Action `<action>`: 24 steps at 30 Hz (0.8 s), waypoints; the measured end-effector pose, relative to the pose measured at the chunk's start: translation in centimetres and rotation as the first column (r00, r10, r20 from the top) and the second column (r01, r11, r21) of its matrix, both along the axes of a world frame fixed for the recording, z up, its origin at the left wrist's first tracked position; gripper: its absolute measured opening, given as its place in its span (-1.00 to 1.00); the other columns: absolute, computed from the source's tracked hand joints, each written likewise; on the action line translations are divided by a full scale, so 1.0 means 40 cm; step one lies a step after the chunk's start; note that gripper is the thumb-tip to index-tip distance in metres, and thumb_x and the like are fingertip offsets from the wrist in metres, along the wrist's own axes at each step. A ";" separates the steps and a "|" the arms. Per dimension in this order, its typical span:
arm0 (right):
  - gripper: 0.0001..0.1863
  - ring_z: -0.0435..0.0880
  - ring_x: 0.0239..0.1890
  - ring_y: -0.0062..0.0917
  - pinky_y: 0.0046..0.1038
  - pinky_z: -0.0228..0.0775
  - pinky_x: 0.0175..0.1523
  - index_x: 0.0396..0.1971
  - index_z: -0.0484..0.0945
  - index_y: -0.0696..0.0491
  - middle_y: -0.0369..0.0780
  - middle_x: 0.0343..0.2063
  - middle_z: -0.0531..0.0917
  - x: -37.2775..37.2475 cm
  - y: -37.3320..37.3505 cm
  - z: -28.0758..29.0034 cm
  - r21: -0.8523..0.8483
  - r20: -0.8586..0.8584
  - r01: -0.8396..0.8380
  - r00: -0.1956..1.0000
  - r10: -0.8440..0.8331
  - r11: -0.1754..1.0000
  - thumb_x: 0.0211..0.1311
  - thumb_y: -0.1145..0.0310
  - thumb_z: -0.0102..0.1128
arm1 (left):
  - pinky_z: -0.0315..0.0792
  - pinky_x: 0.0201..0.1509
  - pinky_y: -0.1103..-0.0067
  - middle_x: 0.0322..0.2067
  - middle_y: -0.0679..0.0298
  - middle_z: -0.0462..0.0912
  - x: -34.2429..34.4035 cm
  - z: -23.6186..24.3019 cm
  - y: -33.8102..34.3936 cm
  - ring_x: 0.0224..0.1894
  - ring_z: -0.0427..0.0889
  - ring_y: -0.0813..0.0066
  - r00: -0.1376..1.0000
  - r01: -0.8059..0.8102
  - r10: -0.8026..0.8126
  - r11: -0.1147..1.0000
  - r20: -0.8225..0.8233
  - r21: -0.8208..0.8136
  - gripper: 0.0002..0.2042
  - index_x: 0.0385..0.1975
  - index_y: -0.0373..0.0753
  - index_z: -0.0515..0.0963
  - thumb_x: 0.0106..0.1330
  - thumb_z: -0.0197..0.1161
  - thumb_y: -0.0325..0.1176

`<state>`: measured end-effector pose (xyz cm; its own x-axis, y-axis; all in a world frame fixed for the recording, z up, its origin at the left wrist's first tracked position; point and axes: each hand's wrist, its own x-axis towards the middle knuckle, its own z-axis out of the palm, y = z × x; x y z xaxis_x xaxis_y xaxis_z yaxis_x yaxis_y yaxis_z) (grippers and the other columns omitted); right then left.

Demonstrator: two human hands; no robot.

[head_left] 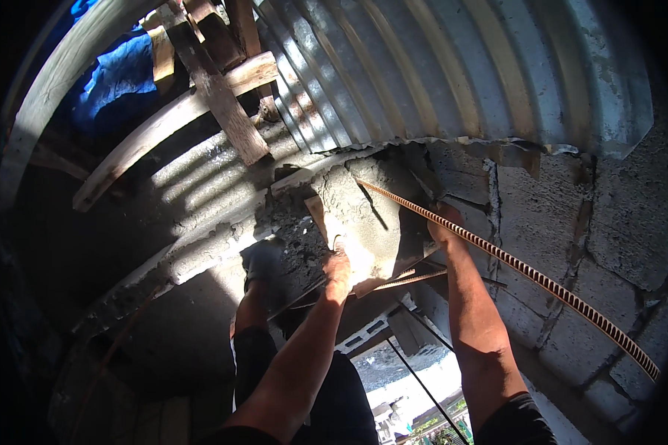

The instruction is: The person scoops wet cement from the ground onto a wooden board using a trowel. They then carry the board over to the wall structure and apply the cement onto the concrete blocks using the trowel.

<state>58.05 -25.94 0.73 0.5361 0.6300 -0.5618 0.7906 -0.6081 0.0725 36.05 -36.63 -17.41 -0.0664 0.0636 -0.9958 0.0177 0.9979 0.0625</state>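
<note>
My left hand (338, 261), in strong sunlight, is closed at the lower end of a short flat piece of wood (316, 216). This wood leans against a rough grey concrete ledge (341, 191). Glare hides some of the fingers. Farther right, my right hand (445, 222) is in shadow beside the block wall; its fingers are hidden. A ribbed, rust-brown steel bar (523, 268) crosses in front of that hand, one end at the concrete and the other reaching toward the lower right.
Corrugated metal sheeting (453, 70) hangs overhead with a ragged lower edge. Concrete blocks (545, 204) form the right wall. Crossed timbers (219, 96) and a blue sheet (119, 74) are at upper left. My shod foot (263, 261) rests by the ledge, above a sunlit drop (408, 382).
</note>
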 end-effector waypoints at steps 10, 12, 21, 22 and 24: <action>-0.64 0.67 -0.14 -0.04 -0.20 0.50 -0.08 -0.07 0.62 0.10 0.07 -0.24 0.68 0.117 -0.111 0.032 0.209 -0.302 0.055 0.953 0.011 0.976 0.28 0.17 0.14 | 0.47 -0.46 0.57 -0.48 0.30 0.58 0.059 0.041 -0.045 -0.49 0.58 0.47 0.995 0.047 -0.072 0.953 0.071 0.300 -0.62 -0.27 -0.23 0.55 0.42 0.07 0.02; -0.69 0.68 -0.10 -0.11 -0.23 0.50 -0.03 -0.11 0.66 0.04 0.02 -0.20 0.68 0.068 -0.077 -0.019 -0.132 -0.219 -0.169 0.966 0.138 0.977 0.23 0.20 0.20 | 0.38 -0.56 0.62 -0.60 0.39 0.52 0.016 -0.074 -0.091 -0.60 0.50 0.58 0.922 0.380 -0.323 0.862 -0.214 0.337 -0.66 -0.41 -0.17 0.55 0.50 -0.02 -0.10; -0.65 0.71 -0.17 -0.23 -0.26 0.52 -0.07 -0.08 0.62 0.05 0.01 -0.22 0.69 0.023 -0.119 -0.074 -0.024 -0.099 0.058 0.993 -0.060 0.998 0.25 0.15 0.17 | 0.51 -0.35 0.51 -0.38 0.25 0.63 0.026 -0.066 -0.118 -0.41 0.60 0.47 0.820 -0.552 0.166 0.478 0.547 0.683 -0.62 -0.18 -0.29 0.59 0.44 0.10 -0.04; -0.66 0.70 -0.16 -0.20 -0.28 0.51 -0.06 -0.09 0.62 0.05 -0.01 -0.21 0.69 -0.026 -0.113 -0.083 0.004 -0.039 0.027 0.999 -0.027 1.000 0.25 0.16 0.17 | 0.52 -0.33 0.51 -0.37 0.25 0.62 -0.008 -0.070 -0.109 -0.40 0.61 0.47 0.556 -0.828 0.102 -0.020 0.825 0.560 -0.62 -0.12 -0.29 0.57 0.43 0.10 -0.04; -0.70 0.67 -0.10 -0.17 -0.31 0.48 -0.03 -0.10 0.62 0.04 -0.04 -0.19 0.68 -0.076 -0.107 -0.041 -0.005 0.047 0.015 0.999 -0.015 1.000 0.27 0.20 0.15 | 0.51 -0.34 0.51 -0.36 0.26 0.61 -0.033 -0.030 -0.108 -0.39 0.60 0.48 0.681 -0.709 0.285 0.488 0.675 0.509 -0.61 -0.07 -0.28 0.54 0.43 0.11 -0.05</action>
<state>55.02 -30.23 -0.91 0.5714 0.6189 -0.5390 0.7769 -0.6195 0.1124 34.74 -40.96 -18.62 0.0932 0.8338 -0.5442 -0.7071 0.4402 0.5534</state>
